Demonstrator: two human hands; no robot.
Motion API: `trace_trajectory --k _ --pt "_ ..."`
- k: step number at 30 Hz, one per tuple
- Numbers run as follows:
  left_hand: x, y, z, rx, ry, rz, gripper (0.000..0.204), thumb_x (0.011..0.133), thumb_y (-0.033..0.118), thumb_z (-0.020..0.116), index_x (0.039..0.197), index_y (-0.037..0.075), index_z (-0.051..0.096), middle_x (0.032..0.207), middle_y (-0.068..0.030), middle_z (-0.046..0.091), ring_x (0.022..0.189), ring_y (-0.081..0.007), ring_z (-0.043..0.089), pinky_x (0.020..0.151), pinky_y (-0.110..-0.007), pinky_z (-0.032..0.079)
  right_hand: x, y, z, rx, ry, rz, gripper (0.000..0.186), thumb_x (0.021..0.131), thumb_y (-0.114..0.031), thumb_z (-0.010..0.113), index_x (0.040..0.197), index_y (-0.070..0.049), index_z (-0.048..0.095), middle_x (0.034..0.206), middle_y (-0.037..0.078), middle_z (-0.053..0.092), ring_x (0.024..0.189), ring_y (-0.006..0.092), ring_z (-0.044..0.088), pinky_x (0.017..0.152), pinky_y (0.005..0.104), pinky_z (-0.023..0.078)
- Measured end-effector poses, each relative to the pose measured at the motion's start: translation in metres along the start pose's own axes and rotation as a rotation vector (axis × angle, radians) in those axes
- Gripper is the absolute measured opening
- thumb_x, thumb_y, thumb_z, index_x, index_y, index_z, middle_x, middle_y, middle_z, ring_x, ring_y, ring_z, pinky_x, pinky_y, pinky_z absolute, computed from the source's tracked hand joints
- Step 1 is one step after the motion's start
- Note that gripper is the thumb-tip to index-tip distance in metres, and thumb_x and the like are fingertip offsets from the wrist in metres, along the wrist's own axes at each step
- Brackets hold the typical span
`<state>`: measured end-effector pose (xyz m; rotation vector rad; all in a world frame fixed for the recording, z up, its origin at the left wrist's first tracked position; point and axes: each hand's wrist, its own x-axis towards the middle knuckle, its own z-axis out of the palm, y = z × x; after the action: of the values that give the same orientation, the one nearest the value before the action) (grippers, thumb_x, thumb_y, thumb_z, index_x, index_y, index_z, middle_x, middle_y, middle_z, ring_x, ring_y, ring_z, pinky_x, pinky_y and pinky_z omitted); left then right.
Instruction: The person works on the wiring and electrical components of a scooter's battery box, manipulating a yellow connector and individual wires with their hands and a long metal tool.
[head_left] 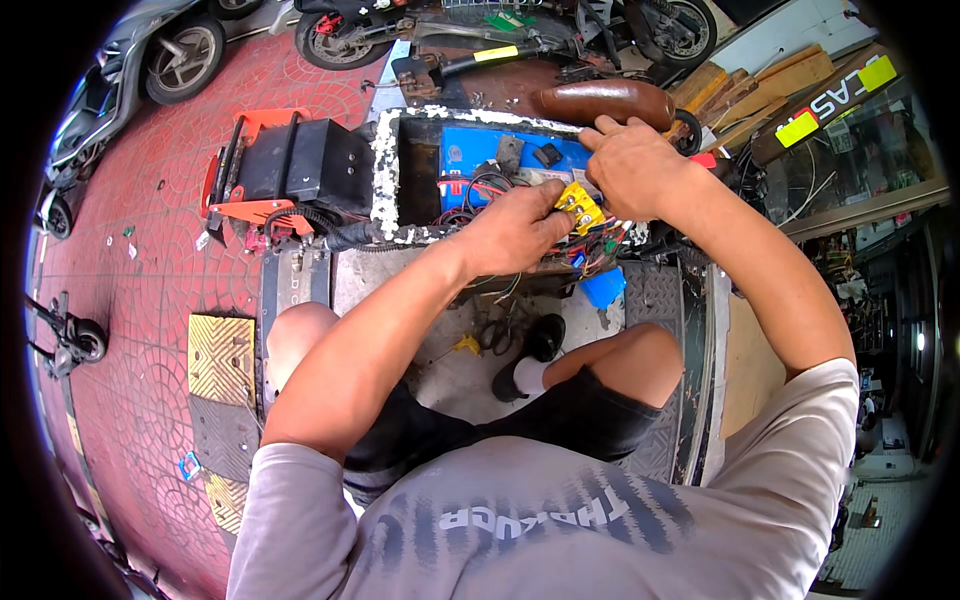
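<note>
L hand (512, 230) pinching yellow block (579, 208), upper ctr | R hand (638, 168) curled, grip can't tell | risk: wires (600, 242) may pull loose if block tugged

The one view looks from the wearer's head, the left of two side-by-side fisheye cameras, steeply down over the grey shirt (560, 535), filling the near foreground. It faces past the knees to the left hand (515, 230) and right hand (638, 172), fairly near, and reaches wide enough to catch red paving (150, 270) leftward and parked motorbikes (135, 75) beyond.
</note>
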<state>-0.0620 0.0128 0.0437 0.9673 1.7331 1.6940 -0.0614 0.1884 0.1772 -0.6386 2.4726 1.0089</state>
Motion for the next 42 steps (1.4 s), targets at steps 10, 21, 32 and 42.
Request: trace_trajectory --k 10,21,32,42 --pt "-0.003 -0.003 -0.006 -0.085 0.060 0.037 0.030 0.104 0.020 0.055 0.119 -0.006 0.056 0.078 -0.0148 0.066 0.058 -0.0215 0.067 0.057 -0.039 0.054 0.014 0.005 0.004 0.131 0.093 -0.028 0.027 0.090 -0.018 0.067 0.107 -0.001 0.078 0.127 0.013 0.065 0.130 0.0312 0.055 0.106 0.0519 0.043" --pt "0.013 -0.006 -0.012 -0.419 0.125 -0.044 0.026 0.110 0.019 0.050 0.128 0.001 0.055 0.093 -0.0052 0.070 0.051 -0.0109 0.054 0.052 -0.026 0.048 0.006 0.052 0.015 0.653 0.277 -0.005 0.029 0.101 -0.029 0.065 0.110 -0.002 0.066 0.116 0.018 0.060 0.122 0.0384 0.055 0.104 0.0478 0.044" --pt "0.017 0.003 -0.008 -0.408 0.302 0.003 0.030 0.110 0.020 0.048 0.130 -0.001 0.058 0.103 -0.0111 0.078 0.053 -0.0109 0.059 0.051 -0.025 0.049 0.021 0.048 0.000 0.770 0.099 -0.199 0.024 0.085 -0.015 0.066 0.104 -0.001 0.070 0.091 0.025 0.071 0.089 0.0430 0.070 0.078 0.0515 0.053" --pt "0.015 0.005 -0.004 -0.705 0.831 0.059 0.028 0.108 0.019 0.041 0.118 -0.001 0.057 0.099 -0.0195 0.077 0.059 -0.0170 0.064 0.053 -0.030 0.051 0.056 0.052 0.020 0.733 0.543 -0.340 0.021 0.086 -0.009 0.064 0.106 -0.001 0.065 0.092 0.023 0.070 0.090 0.0453 0.068 0.080 0.0546 0.051"
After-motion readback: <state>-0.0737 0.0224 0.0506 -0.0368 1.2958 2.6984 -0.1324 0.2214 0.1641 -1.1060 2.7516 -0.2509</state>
